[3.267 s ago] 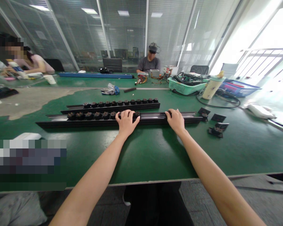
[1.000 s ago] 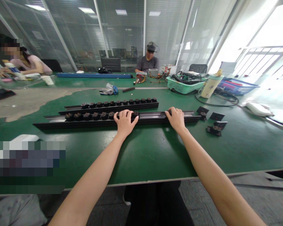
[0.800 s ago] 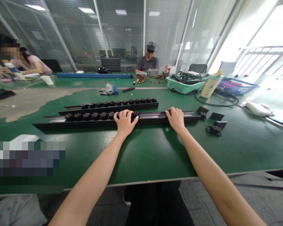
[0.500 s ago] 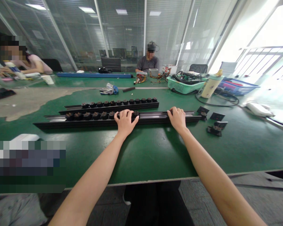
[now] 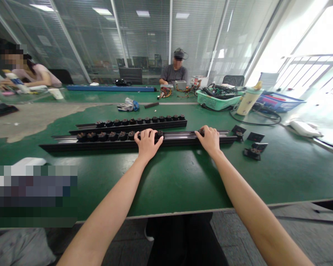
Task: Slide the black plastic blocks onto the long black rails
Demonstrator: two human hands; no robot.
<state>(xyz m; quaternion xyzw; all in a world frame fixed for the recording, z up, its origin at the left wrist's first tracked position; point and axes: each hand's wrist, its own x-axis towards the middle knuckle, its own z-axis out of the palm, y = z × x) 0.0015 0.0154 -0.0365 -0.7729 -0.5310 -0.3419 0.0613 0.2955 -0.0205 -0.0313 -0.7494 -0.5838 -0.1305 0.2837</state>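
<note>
A long black rail (image 5: 113, 146) with a shiny channel lies across the table in front of me. Round black socket-like modules (image 5: 102, 136) with brownish metal tops sit in its left half. My left hand (image 5: 148, 143) is curled over the row's right end, fingers behind and thumb in front; it hides some modules. Farther right along the same rail, my right hand (image 5: 208, 139) closes round a small black module (image 5: 201, 132), mostly hidden by the fingers. Between my hands the bare channel (image 5: 179, 136) shows. Behind lies a second black rail (image 5: 144, 126), also lined with modules.
Several loose black plates with modules (image 5: 255, 147) lie past the rail's right end. Farther back are a glove (image 5: 128, 105), a dark strip (image 5: 151, 105), a green basket (image 5: 219, 100) of cables and a yellow tumbler (image 5: 248, 102). Two people sit across the table.
My right hand has shifted slightly to the right and turned a little, baring part of the module under its fingers. My left hand stays on the row.
</note>
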